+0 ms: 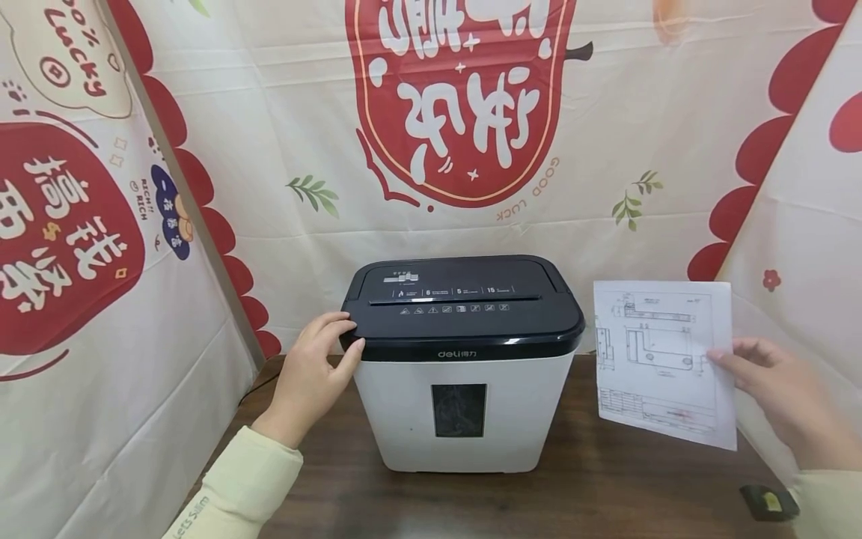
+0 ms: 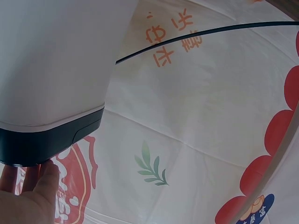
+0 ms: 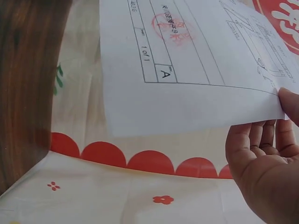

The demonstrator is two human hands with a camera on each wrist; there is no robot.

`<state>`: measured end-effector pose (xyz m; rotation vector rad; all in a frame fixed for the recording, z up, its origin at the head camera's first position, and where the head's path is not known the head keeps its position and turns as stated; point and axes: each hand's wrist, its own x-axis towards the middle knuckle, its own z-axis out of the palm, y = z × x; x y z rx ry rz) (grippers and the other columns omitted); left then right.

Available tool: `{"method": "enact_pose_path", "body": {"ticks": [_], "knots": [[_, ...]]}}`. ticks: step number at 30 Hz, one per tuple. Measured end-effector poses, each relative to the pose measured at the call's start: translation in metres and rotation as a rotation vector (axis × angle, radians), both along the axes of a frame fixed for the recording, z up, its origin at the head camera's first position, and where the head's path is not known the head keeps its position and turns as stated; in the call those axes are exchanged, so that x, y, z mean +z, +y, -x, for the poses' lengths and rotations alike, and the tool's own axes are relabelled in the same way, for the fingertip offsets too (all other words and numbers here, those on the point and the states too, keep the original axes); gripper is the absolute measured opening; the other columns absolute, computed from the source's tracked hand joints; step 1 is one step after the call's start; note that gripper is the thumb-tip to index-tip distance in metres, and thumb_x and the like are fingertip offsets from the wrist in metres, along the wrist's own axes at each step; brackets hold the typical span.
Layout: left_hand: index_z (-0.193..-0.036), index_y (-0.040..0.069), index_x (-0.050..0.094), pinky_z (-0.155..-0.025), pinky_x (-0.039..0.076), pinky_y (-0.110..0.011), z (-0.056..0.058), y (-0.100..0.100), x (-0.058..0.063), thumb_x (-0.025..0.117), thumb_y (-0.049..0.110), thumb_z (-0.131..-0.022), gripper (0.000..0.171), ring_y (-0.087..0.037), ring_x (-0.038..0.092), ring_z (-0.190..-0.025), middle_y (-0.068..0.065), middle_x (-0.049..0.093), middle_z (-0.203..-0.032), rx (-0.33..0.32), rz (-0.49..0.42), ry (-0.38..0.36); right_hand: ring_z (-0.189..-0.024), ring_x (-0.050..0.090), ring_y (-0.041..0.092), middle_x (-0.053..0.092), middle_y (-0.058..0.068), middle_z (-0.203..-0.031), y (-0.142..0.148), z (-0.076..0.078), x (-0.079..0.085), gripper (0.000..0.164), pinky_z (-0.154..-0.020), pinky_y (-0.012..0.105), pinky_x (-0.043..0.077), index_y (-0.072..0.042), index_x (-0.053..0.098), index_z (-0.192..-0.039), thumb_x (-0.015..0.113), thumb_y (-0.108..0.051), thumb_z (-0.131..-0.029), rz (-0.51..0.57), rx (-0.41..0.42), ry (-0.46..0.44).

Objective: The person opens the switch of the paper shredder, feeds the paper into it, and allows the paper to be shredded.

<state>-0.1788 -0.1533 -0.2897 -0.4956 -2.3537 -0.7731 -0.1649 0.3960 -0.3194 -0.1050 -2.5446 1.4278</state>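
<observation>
A paper shredder [image 1: 465, 412] with a white bin and a dark lid stands upright on the table. The fingertips of my left hand [image 1: 313, 374] rest on the lid's left front corner, thumb near the front edge. In the left wrist view, that hand's fingers [image 2: 46, 179] touch the lid [image 2: 46, 142]. To the right of the shredder and apart from it, my right hand [image 1: 784, 382] pinches the right edge of a sheet of paper [image 1: 663, 367] with a technical drawing. The right wrist view shows the thumb on the printed face and a red stamp on the sheet.
A narrow slot [image 1: 454, 301] runs across the shredder's top. On the brown table [image 1: 323, 494], a small dark object with a yellow patch [image 1: 770, 502] lies at the right front. A black cord [image 2: 196, 35] leaves the shredder's side. Printed cloth [image 1: 269, 135] hangs behind and at both sides.
</observation>
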Motion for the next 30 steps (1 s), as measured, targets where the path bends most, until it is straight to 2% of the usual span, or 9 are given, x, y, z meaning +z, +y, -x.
{"method": "enact_pose_path", "body": {"ticks": [5,10,13,16,21,25,30], "knots": [[-0.113,-0.001,0.067,-0.097,0.047,-0.049,-0.001,-0.001,-0.001,0.068,0.015,-0.088,0.029,-0.032,0.054,-0.118,-0.016,0.060,-0.124,0.007,0.002,0.002,-0.081,0.050,-0.009,0.059,-0.029,-0.086,0.000,-0.002,0.006,0.012,-0.064,0.014,0.037,-0.026,0.063,-0.093,0.059,-0.015,-0.096,0.013,0.039,0.044],[-0.113,0.000,0.067,-0.099,0.045,-0.051,-0.002,-0.002,0.000,0.067,0.015,-0.089,0.029,-0.033,0.054,-0.118,-0.016,0.060,-0.125,0.011,0.001,-0.001,-0.085,0.048,-0.008,0.055,-0.032,-0.091,-0.001,-0.003,0.013,0.006,-0.065,0.018,0.035,-0.021,0.062,-0.100,0.056,-0.020,-0.098,-0.030,0.038,0.026],[-0.113,0.000,0.067,-0.099,0.044,-0.051,-0.002,-0.002,0.001,0.067,0.015,-0.089,0.029,-0.033,0.054,-0.118,-0.016,0.060,-0.125,0.009,-0.002,0.000,-0.086,0.047,-0.006,0.052,-0.033,-0.092,-0.002,-0.004,0.018,0.011,-0.069,0.022,0.034,-0.017,0.060,-0.104,0.055,-0.025,-0.099,-0.076,0.023,0.008],[-0.114,0.001,0.067,-0.099,0.044,-0.051,-0.003,0.000,0.003,0.067,0.015,-0.089,0.029,-0.032,0.054,-0.118,-0.015,0.060,-0.125,0.006,-0.002,0.004,-0.085,0.046,-0.005,0.053,-0.033,-0.092,-0.003,-0.006,0.022,0.011,-0.068,0.024,0.032,-0.018,0.059,-0.104,0.054,-0.026,-0.099,-0.094,0.022,0.012],[-0.113,0.001,0.067,-0.098,0.046,-0.050,-0.005,0.004,0.009,0.067,0.016,-0.089,0.028,-0.031,0.054,-0.117,-0.015,0.060,-0.125,-0.011,0.000,0.021,-0.083,0.049,-0.006,0.060,-0.030,-0.089,-0.002,-0.010,0.028,0.009,-0.066,0.022,0.030,-0.023,0.064,-0.098,0.057,-0.018,-0.098,-0.001,0.036,0.044],[-0.112,0.001,0.067,-0.097,0.047,-0.048,-0.005,0.009,0.012,0.068,0.014,-0.088,0.028,-0.031,0.054,-0.117,-0.014,0.060,-0.124,-0.032,-0.012,0.042,-0.081,0.054,-0.006,0.065,-0.026,-0.090,0.000,-0.012,0.032,0.016,-0.065,0.017,0.033,-0.020,0.066,-0.094,0.056,-0.007,-0.096,0.169,0.088,0.092],[-0.112,0.001,0.067,-0.081,0.052,-0.041,-0.005,0.014,0.016,0.068,0.013,-0.087,0.028,-0.028,0.056,-0.113,-0.013,0.061,-0.123,-0.058,-0.025,0.074,-0.080,0.061,-0.004,0.066,-0.023,-0.095,0.000,-0.015,0.039,0.022,-0.062,0.012,0.036,-0.019,0.066,-0.098,0.054,-0.001,-0.096,0.265,0.148,0.125]]}}
